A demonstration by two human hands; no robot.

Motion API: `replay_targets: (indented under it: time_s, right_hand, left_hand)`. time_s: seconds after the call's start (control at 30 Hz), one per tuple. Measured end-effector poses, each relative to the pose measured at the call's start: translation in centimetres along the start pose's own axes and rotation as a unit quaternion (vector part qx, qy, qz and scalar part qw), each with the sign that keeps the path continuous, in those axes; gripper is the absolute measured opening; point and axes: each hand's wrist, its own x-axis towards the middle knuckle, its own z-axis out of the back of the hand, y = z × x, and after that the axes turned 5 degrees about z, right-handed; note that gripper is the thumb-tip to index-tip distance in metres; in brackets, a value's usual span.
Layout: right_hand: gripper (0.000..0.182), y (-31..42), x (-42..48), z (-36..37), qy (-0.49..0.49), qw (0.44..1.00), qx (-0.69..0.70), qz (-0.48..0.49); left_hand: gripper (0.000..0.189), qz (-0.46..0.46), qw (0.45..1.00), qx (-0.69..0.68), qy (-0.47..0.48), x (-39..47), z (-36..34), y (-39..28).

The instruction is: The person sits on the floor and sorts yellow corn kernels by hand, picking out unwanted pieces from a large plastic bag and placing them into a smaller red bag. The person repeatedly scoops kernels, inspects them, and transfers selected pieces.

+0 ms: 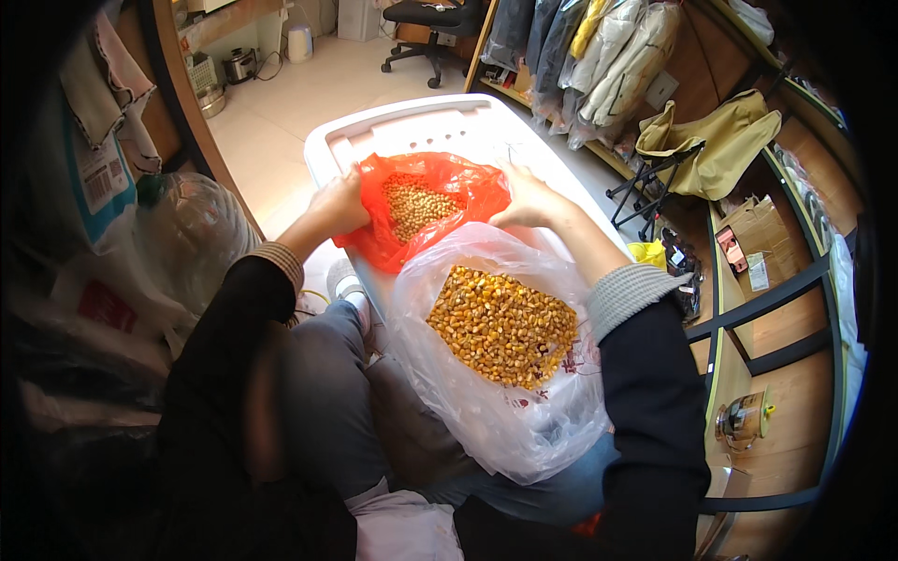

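A red plastic bag (pixel 449 168) lies opened on the white plastic lid (pixel 407 126), with pale round soybeans (pixel 421 210) inside. My left hand (pixel 340 203) grips the left edge of this bag. On its right side, my right hand (pixel 526 200) holds the rim between thumb and fingers; some fingertips are hard to make out in the glare. Nearer to me, a clear plastic bag (pixel 435 372) full of yellow corn kernels (pixel 501 326) stands open, partly over the lid's near end and my lap, below my right forearm.
Wooden shelves (pixel 786 350) with a cardboard box (pixel 765 245) run along the right. Beyond the lid's right side stands a folding stool with khaki fabric (pixel 722 147). Plastic bags (pixel 189 238) crowd the left. Covered clothes (pixel 596 63) hang behind, near an office chair (pixel 435 21).
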Motion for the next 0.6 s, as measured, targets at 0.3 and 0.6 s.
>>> replay_targets:
  time_s: [0.3,0.6]
  right_hand:
    - [0.03,5.7,4.0,-0.5,-0.061,0.956,0.282,0.054]
    - [0.024,12.1,2.1,8.4,-0.132,0.778,0.595,0.156]
  left_hand:
    - [0.032,-0.106,0.943,-0.271,-0.161,0.6,2.1,-3.3]
    - [0.039,-0.171,0.794,-0.57,-0.122,-2.8,13.0,-11.5]
